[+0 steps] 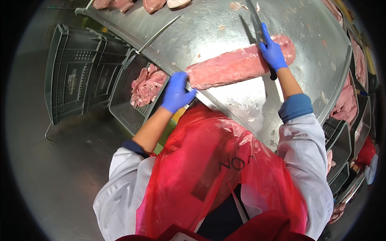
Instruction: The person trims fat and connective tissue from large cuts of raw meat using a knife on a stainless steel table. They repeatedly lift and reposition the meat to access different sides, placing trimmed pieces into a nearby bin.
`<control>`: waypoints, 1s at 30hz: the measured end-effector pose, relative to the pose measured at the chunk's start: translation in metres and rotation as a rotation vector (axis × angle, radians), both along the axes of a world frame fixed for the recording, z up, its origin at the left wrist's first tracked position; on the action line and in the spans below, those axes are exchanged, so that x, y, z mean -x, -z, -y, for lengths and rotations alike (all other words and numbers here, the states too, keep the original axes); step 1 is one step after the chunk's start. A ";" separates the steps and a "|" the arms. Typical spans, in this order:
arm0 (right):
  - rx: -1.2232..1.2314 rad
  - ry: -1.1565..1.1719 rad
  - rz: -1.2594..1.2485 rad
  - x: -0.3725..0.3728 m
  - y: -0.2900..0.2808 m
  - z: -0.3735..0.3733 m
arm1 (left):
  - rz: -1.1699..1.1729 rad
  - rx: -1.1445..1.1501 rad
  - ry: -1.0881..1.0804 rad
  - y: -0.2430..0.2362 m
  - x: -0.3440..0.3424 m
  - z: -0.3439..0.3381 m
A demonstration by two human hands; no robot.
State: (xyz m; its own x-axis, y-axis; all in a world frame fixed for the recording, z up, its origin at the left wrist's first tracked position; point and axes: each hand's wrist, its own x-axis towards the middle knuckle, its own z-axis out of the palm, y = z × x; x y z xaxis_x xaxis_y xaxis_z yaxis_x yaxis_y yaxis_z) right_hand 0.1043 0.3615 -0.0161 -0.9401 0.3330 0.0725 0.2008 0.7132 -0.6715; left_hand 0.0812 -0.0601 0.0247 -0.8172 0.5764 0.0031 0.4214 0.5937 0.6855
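A long, pale-pink boneless pork loin (pixel 227 69) lies slantwise on the metal worktable (pixel 313 80). My left hand (pixel 176 94), in a blue glove, is at the loin's near left end, thumb and fingers on either side of its edge. Over the loin's right part, my blue-gloved right hand (pixel 273 52) grips a knife (pixel 255 21). The forefinger stretches along the knife, its blade points away from me, and the dark handle's end shows below the palm. Part of the blade runs out of the picture at the top.
Left of the table, a grey perforated crate (pixel 124 106) holds meat trimmings (pixel 148 85); stacked grey crates (pixel 82 72) stand beside it. A thin metal rod (pixel 161 33) juts over the table's raised edge. Meat pieces (pixel 154 5) lie at the far side. More meat-filled crates (pixel 345 102) line the right.
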 end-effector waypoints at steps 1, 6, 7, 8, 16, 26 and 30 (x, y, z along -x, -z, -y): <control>0.006 0.046 0.052 0.000 -0.009 0.003 | -0.318 0.145 0.125 0.010 0.002 -0.017; -0.039 0.289 0.016 -0.073 -0.010 0.014 | -0.426 0.423 0.322 0.042 0.040 -0.073; -0.039 0.368 0.040 -0.091 -0.009 0.015 | -0.411 0.410 0.381 0.042 0.056 -0.089; -0.037 0.442 0.059 -0.106 -0.009 0.017 | -0.468 0.394 0.434 0.041 0.072 -0.104; 0.326 0.788 -0.047 -0.197 -0.032 0.074 | -0.481 0.242 0.681 0.064 0.102 -0.213; 0.186 0.435 0.281 -0.105 -0.080 0.071 | -0.108 0.038 0.402 0.071 0.111 -0.135; -0.012 0.141 0.392 -0.011 -0.072 0.050 | -0.036 -0.073 0.370 0.069 0.129 -0.089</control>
